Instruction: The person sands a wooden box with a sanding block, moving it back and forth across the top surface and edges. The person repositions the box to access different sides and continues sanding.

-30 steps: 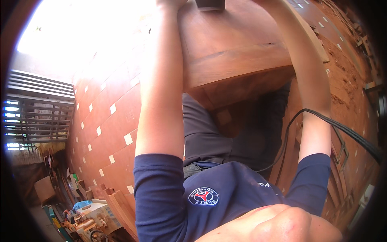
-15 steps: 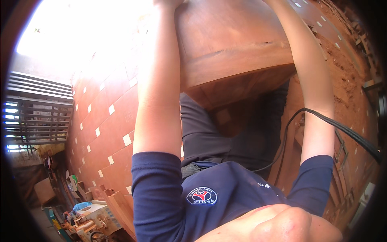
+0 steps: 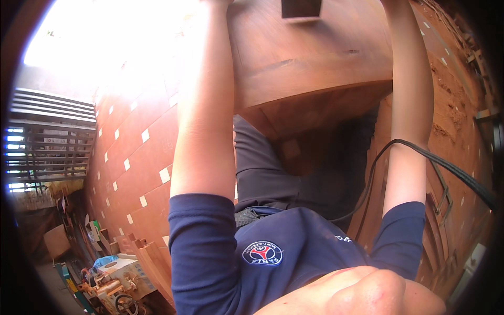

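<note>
A large curved reddish-brown wooden piece stands in front of me at the top of the view, its smooth face up and its underside in shadow. My left hand is at its upper left, almost wholly cut off by the top edge. At the upper right, my right hand is likewise cut off, its forearm running along the wood's right side. The fingers of both hands are out of sight. Between the arms, a dark, square-ended object shows over the wood's surface; its kind is unclear.
Black cables cross over my right forearm. Red tiles with small white insets cover the floor at left. A slatted dark rack stands at far left, with tools and timber below it. Reddish dust lies at right.
The dark square-ended object has come into view at the top. My right forearm has swung outward and upright. The wooden piece looks slightly shifted.
</note>
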A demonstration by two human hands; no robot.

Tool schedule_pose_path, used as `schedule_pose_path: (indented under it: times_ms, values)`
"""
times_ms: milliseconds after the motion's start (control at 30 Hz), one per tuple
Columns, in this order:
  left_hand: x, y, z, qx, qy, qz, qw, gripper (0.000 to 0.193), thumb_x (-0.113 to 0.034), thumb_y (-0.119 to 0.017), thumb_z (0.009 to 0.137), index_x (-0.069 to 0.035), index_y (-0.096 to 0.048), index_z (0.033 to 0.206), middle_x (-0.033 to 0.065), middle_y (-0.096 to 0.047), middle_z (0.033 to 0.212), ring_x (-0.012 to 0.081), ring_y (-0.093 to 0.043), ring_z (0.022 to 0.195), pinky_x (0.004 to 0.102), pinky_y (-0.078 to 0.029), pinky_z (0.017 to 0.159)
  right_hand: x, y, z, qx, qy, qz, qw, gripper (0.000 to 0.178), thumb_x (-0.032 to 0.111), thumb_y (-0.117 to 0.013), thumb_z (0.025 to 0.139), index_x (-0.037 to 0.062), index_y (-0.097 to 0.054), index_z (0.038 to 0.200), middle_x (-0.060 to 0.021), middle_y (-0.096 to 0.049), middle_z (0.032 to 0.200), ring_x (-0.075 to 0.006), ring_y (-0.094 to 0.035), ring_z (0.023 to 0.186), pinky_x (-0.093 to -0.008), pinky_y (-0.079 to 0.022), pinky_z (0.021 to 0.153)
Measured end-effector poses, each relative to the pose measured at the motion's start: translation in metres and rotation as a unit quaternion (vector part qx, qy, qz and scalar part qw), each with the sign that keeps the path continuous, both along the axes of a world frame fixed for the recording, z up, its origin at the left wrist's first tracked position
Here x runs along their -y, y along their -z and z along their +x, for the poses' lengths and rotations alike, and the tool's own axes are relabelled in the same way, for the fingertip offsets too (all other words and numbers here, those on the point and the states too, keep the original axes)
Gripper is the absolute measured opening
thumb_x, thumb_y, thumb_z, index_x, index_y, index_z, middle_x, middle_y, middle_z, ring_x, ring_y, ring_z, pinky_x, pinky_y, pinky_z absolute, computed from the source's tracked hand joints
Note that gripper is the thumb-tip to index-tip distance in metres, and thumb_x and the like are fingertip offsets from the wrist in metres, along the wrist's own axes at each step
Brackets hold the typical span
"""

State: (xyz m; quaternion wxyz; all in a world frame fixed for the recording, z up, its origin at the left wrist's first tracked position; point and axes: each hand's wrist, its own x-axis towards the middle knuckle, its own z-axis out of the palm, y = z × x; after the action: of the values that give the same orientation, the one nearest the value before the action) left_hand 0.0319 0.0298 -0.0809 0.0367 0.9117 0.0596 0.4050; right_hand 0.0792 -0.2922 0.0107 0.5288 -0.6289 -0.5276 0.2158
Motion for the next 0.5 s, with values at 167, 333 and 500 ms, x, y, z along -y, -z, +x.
schedule_pose_path:
  times_ms: [167,333,500]
  values:
    - [-0.033,0.016,0.004,0.064,-0.004,0.085,0.994,0.039,-0.037,-0.057,0.098,-0.001,-0.072,0.108,0.0222,-0.068,0.125,0.0411,-0.068,0.108,0.0494,-0.056,0.094,-0.026,0.013,0.016,0.019,0.108,0.158,0.981,0.021,0.02,-0.068,0.098,0.0011,-0.075,0.107,-0.0108,-0.077,0.101,-0.0216,-0.074,0.085,-0.0369,-0.06,0.082]
    - [-0.014,0.018,0.021,0.022,-0.001,0.015,1.0,0.042,-0.035,-0.06,0.095,0.0,-0.069,0.117,0.0255,-0.065,0.128,0.0439,-0.062,0.119,0.0522,-0.051,0.102,-0.019,0.062,0.087,0.279,0.317,0.133,0.896,0.027,0.012,-0.068,0.096,-0.0016,-0.073,0.119,-0.0118,-0.078,0.106,-0.0184,-0.073,0.091,-0.0344,-0.056,0.084]
    - [-0.061,0.041,0.03,0.114,-0.047,0.028,0.992,0.047,-0.035,-0.062,0.093,0.0,-0.065,0.124,0.0293,-0.064,0.127,0.0466,-0.06,0.12,0.054,-0.049,0.103,-0.029,0.027,0.02,0.335,0.337,-0.023,0.879,0.028,0.009,-0.069,0.095,-0.0036,-0.071,0.12,-0.0112,-0.078,0.105,-0.015,-0.071,0.093,-0.0354,-0.055,0.083]
